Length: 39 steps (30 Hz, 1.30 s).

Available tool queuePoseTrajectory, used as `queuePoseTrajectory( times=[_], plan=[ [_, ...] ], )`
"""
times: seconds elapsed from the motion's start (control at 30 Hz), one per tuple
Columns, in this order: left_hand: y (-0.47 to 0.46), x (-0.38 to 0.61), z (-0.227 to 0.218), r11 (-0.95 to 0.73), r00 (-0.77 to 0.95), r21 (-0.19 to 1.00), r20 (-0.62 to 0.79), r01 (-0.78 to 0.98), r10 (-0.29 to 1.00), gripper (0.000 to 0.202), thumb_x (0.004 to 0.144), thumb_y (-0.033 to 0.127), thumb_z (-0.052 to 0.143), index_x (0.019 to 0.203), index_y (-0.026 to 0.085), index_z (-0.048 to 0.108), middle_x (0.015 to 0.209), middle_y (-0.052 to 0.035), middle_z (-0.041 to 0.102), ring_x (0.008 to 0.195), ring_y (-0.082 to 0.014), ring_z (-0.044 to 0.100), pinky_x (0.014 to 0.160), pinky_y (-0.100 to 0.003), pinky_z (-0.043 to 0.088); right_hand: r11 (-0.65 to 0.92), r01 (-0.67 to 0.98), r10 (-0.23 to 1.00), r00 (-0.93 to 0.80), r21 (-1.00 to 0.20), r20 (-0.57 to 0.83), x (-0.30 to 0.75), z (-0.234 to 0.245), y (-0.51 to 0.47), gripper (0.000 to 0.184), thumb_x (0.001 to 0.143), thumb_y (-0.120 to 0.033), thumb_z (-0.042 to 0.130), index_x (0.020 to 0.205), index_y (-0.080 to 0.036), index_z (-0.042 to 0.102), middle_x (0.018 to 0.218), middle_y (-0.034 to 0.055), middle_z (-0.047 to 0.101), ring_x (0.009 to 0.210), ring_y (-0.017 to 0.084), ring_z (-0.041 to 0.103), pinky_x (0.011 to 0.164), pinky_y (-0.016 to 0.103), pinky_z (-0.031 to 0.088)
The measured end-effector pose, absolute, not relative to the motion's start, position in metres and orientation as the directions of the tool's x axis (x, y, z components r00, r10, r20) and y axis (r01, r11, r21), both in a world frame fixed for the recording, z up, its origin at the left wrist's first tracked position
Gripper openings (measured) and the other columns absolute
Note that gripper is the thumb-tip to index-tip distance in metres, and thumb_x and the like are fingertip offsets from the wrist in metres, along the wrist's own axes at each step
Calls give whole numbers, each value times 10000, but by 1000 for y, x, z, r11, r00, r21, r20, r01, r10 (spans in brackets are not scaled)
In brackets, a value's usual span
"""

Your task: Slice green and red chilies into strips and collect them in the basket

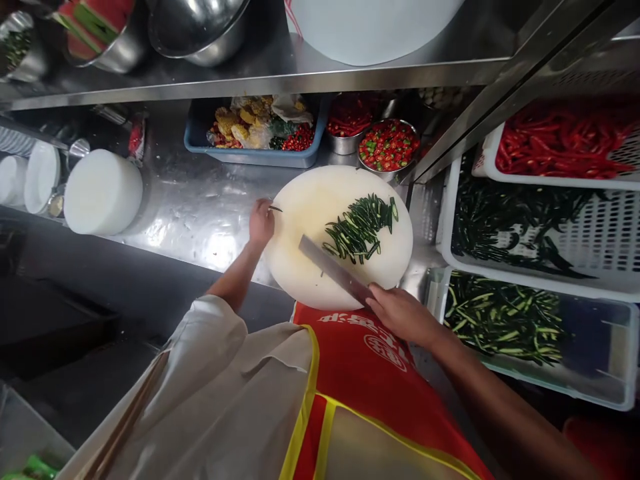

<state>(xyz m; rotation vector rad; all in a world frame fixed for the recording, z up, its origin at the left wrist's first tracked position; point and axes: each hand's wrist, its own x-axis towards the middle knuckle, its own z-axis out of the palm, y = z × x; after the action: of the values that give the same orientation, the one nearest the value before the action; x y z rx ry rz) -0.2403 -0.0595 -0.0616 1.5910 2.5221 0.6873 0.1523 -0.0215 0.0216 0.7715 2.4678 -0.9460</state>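
My right hand (395, 310) is wrapped round the handle of a cleaver (333, 267), its broad blade lying across the front of a round white cutting board (300, 280). Beside the blade's far side lies a slanting row of sliced green chili peppers (363, 227). At the board's left edge, my left hand (262, 221) is closed, with a thin dark piece (275, 209) poking out from its fingers. That piece looks like the end of a chili pepper, though most of it is hidden. A few tiny dark scraps dot the board near the blade.
Behind the board stand a blue tub (265, 157) of bagged ingredients and a steel bowl (389, 148) of chopped red chilies. To the right are a white basket (500, 270) of green chilies and a clear bin (595, 393) of cut ones. A steel shelf (260, 83) overhangs the back.
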Motion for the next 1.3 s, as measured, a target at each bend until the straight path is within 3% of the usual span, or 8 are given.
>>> queuePoseTrajectory(
  times=[0.1, 0.2, 0.33, 0.43, 0.77, 1.0, 1.1, 1.3],
  plan=[
    [-47, -268, -62, 360, -400, 310, 76, 880, 913, 267, 871, 98, 449, 999, 147, 678, 1080, -117, 626, 1056, -237, 579, 989, -376, 467, 623, 592, 275, -777, -511, -565, 158, 18, -35, 213, 985, -287, 343, 939, -204, 534, 794, 55, 693, 714, 197, 644, 588, 292, 240],
    [-54, -260, -62, 275, -291, 285, 17, 918, 956, 253, 893, 143, 456, 969, 169, 696, 1026, -98, 643, 1019, -237, 585, 948, -375, 486, 557, 665, 341, -729, -497, -594, 155, 9, -39, 217, 985, -291, 350, 943, -193, 539, 812, 69, 696, 756, 209, 650, 597, 292, 250],
    [-83, -211, -64, -21, 32, 377, -24, 926, 999, 255, 949, 220, 446, 1013, 180, 690, 1057, -82, 654, 1030, -210, 590, 946, -352, 497, 449, 784, 503, -618, -428, -604, 147, 6, -35, 218, 984, -305, 356, 973, -177, 532, 831, 93, 701, 791, 222, 655, 608, 292, 262],
    [-103, -171, -67, -174, 193, 440, 1, 881, 981, 264, 976, 287, 445, 1034, 191, 683, 1085, -76, 662, 1038, -193, 601, 950, -342, 506, 455, 790, 511, -610, -411, -606, 139, 13, -33, 220, 986, -302, 353, 997, -170, 529, 831, 98, 706, 773, 225, 658, 604, 295, 258],
    [-113, -139, -86, -174, 124, 496, 132, 851, 983, 263, 978, 316, 444, 964, 198, 679, 1007, -81, 684, 977, -188, 631, 896, -365, 548, 566, 713, 395, -675, -413, -624, 144, 31, -30, 239, 994, -284, 320, 1003, -161, 525, 800, 104, 700, 766, 228, 666, 585, 298, 263],
    [-112, -141, -85, -240, 160, 494, 198, 836, 967, 208, 964, 276, 472, 936, 187, 658, 986, -86, 676, 941, -184, 635, 859, -362, 556, 523, 720, 428, -685, -456, -590, 99, 11, -21, 216, 970, -265, 383, 1058, -149, 542, 950, 150, 709, 859, 235, 669, 677, 288, 358],
    [-109, -139, -83, -243, 167, 467, 200, 850, 966, 198, 963, 263, 473, 934, 188, 654, 986, -81, 674, 939, -184, 632, 850, -362, 558, 407, 726, 498, -685, -554, -532, 99, 5, -16, 193, 951, -278, 412, 1021, -171, 557, 903, 123, 712, 840, 223, 664, 691, 277, 386],
    [-84, -127, -75, -186, 95, 492, 203, 851, 974, 222, 966, 266, 451, 921, 189, 654, 979, -84, 661, 970, -188, 612, 884, -364, 545, -139, 692, 718, -423, -708, -553, 176, 11, -7, 242, 903, -421, 431, 947, -202, 526, 498, -36, 579, 465, 160, 574, 525, 256, 407]
  ],
)
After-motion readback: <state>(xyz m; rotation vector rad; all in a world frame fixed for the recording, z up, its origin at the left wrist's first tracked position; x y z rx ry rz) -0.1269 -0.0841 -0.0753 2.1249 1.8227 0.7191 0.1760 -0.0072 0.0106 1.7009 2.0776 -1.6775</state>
